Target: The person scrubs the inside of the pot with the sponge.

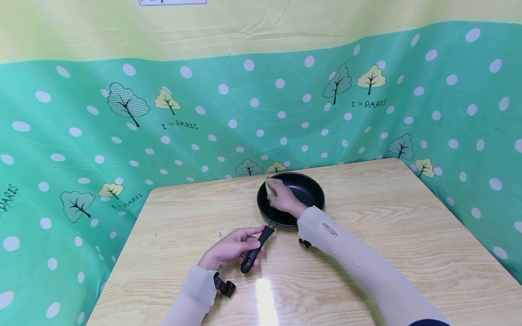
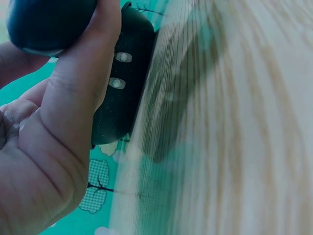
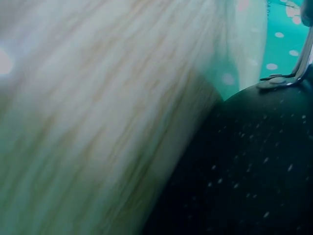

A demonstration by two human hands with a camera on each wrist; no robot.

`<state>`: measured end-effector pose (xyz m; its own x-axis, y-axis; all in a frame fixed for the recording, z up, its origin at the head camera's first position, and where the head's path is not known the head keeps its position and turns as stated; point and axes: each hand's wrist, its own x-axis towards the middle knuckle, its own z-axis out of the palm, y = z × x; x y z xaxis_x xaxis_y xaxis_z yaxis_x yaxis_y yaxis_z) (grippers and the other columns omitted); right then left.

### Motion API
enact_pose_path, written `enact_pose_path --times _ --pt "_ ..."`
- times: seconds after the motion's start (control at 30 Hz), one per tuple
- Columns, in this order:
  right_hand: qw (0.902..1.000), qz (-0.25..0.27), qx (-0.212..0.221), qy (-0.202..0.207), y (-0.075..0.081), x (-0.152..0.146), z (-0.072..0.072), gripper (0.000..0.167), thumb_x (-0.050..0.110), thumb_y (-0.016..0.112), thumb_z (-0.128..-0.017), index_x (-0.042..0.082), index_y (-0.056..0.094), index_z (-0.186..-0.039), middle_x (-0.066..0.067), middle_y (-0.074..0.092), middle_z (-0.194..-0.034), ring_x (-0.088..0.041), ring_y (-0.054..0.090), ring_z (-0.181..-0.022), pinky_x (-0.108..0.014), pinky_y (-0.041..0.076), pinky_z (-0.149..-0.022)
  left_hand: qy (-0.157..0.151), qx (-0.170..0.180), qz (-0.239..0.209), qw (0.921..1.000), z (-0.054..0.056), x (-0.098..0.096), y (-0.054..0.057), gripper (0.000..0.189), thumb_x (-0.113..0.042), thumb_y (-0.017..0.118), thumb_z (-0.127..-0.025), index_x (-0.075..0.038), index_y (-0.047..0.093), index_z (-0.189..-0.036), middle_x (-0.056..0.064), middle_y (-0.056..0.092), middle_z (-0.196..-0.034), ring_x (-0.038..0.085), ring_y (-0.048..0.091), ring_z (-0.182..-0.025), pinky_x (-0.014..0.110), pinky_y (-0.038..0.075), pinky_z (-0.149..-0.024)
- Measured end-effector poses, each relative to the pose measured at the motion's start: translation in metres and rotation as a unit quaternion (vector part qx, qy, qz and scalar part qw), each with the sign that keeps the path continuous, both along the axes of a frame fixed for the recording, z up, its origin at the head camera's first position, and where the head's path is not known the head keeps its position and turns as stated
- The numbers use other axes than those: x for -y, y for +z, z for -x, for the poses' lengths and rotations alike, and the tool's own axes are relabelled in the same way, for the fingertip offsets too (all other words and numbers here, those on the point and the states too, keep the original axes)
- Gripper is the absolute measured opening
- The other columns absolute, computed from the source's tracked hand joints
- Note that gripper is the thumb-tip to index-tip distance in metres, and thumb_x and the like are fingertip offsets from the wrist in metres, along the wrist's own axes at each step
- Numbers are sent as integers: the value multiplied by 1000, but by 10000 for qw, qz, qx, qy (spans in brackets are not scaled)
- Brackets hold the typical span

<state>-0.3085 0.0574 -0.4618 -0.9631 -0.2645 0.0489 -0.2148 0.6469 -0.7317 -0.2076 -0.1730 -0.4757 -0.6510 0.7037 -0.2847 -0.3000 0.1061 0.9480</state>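
A black frying pan (image 1: 308,190) sits near the back edge of the table, its handle (image 1: 258,249) pointing toward me. My left hand (image 1: 233,246) grips that handle, thumb on top and fingers beneath. Inside the pan, at the left part of its inner wall, my right hand (image 1: 284,198) holds a yellow-green sponge (image 1: 269,188), mostly covered by the fingers. In the left wrist view the handle's end (image 2: 51,24) and the pan's riveted outer side (image 2: 124,93) show beyond the left hand. The right wrist view shows the pan's speckled outer wall (image 3: 244,161); the right hand is out of that view.
The pale wooden table (image 1: 391,217) extends on both sides of the pan. A green and yellow printed curtain (image 1: 228,113) hangs along the table's back and sides. Dark wrist camera mounts (image 1: 225,286) sit on both wrists, close above the tabletop.
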Motion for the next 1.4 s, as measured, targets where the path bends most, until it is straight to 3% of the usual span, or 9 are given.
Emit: enact_pose_path --times 0.27,0.8,1.03,1.4 --pt "9972 -715 -150 -174 -3 0 -3 58 6 56 -106 10 42 -163 -21 31 -169 -46 26 -155 -81 23 -115 -41 17 -33 10000 0 0 1 67 -11 54 -110 -5 22 -168 23 67 -120 20 73 -76 40 65 -73" --pt "9757 -2084 -649 177 -5 -10 1 55 3 54 -107 12 46 -161 -19 34 -168 -44 28 -154 -76 33 -114 83 63 16 9999 0 0 4 65 -9 53 -110 -5 24 -168 26 66 -121 22 73 -76 39 65 -72" --pt "9525 -2880 -845 515 -5 -19 2 54 -2 51 -106 11 49 -159 -18 36 -167 -42 26 -155 -74 32 -116 22 -13 -4 10000 0 1 4 65 -10 52 -111 -5 22 -168 27 65 -121 21 72 -76 39 64 -71" --pt "9268 -3524 -1094 701 -8 -26 2 51 1 49 -108 12 51 -157 -17 39 -164 -42 31 -152 -71 37 -112 62 33 74 9999 -1 0 4 64 -9 51 -111 -7 23 -168 27 64 -122 22 71 -76 42 64 -72"
